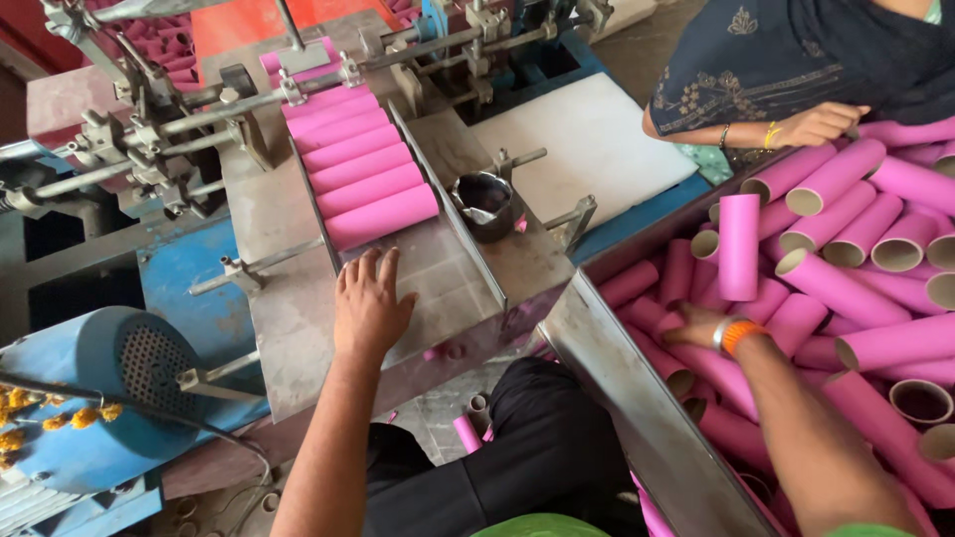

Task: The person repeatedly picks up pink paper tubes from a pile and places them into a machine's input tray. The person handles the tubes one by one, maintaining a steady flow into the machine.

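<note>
The left hand point(370, 298) is laid flat, fingers spread, on the sloped metal chute point(453, 283) just below the queued pink tubes point(363, 164), seemingly as a stop, while the right hand point(696, 323) is buried among bin tubes point(856, 288), its grip hidden.

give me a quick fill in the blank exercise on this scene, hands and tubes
1. The left hand lies flat on the metal chute, just below a row of ____ cardboard tubes.
2. The right hand reaches into the bin and holds one tube standing ____.
3. On the right wrist sits an ____ bangle.
4. A small dark metal ____ stands beside the chute.

Missing words: pink; upright; orange; cup
</note>
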